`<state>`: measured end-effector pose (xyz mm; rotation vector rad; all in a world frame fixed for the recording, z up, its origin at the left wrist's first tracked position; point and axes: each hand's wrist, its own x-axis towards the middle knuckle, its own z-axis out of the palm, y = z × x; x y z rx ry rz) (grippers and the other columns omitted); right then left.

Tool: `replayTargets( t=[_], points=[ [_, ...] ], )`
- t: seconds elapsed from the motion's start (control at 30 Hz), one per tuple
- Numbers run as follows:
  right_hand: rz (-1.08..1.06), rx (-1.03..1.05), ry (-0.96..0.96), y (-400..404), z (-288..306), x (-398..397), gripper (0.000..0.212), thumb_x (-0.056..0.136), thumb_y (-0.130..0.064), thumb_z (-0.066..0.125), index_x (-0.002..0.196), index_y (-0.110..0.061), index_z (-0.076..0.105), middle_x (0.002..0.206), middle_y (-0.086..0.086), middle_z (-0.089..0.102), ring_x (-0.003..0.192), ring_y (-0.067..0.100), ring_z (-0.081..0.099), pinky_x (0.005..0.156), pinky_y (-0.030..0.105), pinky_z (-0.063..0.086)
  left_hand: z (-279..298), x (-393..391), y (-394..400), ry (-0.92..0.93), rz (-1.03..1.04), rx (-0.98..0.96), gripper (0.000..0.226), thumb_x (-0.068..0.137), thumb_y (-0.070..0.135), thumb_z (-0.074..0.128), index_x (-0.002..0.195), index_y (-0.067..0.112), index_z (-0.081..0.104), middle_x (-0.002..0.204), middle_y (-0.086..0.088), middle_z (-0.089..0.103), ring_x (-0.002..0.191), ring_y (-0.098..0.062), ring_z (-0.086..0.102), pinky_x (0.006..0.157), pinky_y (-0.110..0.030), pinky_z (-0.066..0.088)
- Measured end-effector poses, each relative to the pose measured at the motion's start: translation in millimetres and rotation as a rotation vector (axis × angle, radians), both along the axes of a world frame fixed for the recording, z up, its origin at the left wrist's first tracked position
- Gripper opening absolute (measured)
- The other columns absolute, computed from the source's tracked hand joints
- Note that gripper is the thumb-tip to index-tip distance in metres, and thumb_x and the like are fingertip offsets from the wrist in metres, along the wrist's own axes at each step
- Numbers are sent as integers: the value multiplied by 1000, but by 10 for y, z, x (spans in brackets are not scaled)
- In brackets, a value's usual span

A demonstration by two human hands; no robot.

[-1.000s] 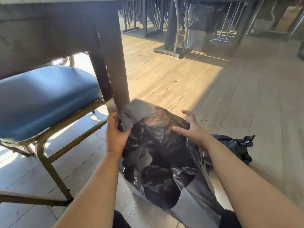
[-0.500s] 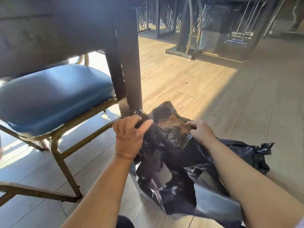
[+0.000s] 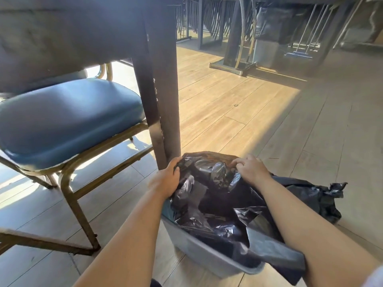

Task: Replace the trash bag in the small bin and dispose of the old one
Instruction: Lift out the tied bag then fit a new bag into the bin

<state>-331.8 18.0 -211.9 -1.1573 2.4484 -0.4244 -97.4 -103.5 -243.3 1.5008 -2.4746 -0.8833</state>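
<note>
Head view: 2 hands, left hand (image 3: 165, 181) and right hand (image 3: 251, 169), clenched on black bag (image 3: 213, 195) mouth over grey bin (image 3: 207, 251) beside desk leg (image 3: 161, 96). Tied bag (image 3: 323, 195) on floor. Risk: thin film tearing if overstretched.

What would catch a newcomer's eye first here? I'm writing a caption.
Both hands, left hand and right hand, grip a crumpled black bag over a grey bin at bottom centre. A blue chair sits left, beside a dark table leg.
</note>
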Motion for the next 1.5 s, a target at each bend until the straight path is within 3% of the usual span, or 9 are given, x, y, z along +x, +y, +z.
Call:
replayTargets(
  t=[0.2, 0.3, 0.47, 0.7, 0.87, 0.97, 1.1, 1.37, 1.5],
  points=[
    [-172, 96, -44, 18, -101, -95, 38, 90, -17, 39, 86, -39, 69, 132, 9, 46, 120, 35, 44, 103, 43, 40, -43, 131, 59, -115, 57, 51, 51, 91, 71, 20, 132, 41, 14, 119, -8, 64, 104, -33, 65, 95, -49, 51],
    [-192, -66, 111, 80, -69, -61, 20, 92, -30, 54, 79, -37, 68, 119, 5, 46, 117, 30, 42, 95, 41, 41, -42, 190, 139, -3, 54, -8, 47, 98, 54, 36, 136, 40, 11, 119, -11, 65, 99, -33, 67, 89, -46, 55],
    [-37, 135, 112, 305, 123, 51, 37, 89, -49, 53, 122, -37, 61, 137, 2, 42, 131, 30, 38, 105, 50, 37, -148, 165, 144, 91, -60, -245, 39, 102, 29, 41, 137, 40, 27, 130, -4, 57, 97, -25, 68, 80, -41, 59],
    [-240, 97, -275, 594, 182, -96, 57, 88, 5, 36, 131, -25, 59, 132, 13, 57, 90, 32, 59, 61, 25, 52, -189, 117, 166, -56, -29, -247, 36, 105, 33, 31, 138, 47, 26, 107, -1, 66, 81, -20, 65, 72, -38, 58],
    [-390, 250, -250, 818, -83, -165, 36, 101, -13, 40, 128, 3, 56, 141, 23, 50, 129, 34, 51, 64, 28, 43, -222, 94, 147, -65, 11, -286, 38, 105, 32, 28, 141, 46, 26, 96, 0, 67, 70, -17, 60, 63, -33, 54],
    [-458, 94, -220, 931, -178, -69, 37, 97, -14, 45, 132, -5, 54, 133, 19, 55, 121, 35, 54, 90, 37, 47, -201, 47, 178, -71, 46, -272, 37, 106, 32, 27, 141, 45, 26, 101, -1, 65, 72, -17, 58, 60, -29, 49],
    [-564, -225, -159, 1023, -88, -44, 18, 91, -10, 53, 109, -12, 51, 104, 10, 58, 93, 30, 54, 76, 35, 44, -159, 4, 237, -63, 66, -210, 41, 105, 30, 28, 143, 45, 24, 108, -4, 63, 77, -18, 60, 64, -33, 54],
    [-400, -123, -253, 1245, 64, 125, 31, 91, -7, 52, 111, -29, 57, 91, -4, 55, 90, 24, 55, 64, 27, 42, -96, 66, 265, 12, 44, -84, 50, 101, 26, 37, 147, 40, 23, 119, -9, 58, 84, -20, 57, 63, -31, 50],
    [-495, -194, -239, 1355, -42, 137, 50, 89, 5, 44, 117, -28, 70, 96, 0, 65, 89, 22, 59, 71, 28, 45, -7, 23, 327, -63, 91, -112, 52, 98, 24, 46, 145, 39, 32, 143, -10, 33, 117, -29, 46, 95, -42, 46]
  ],
)
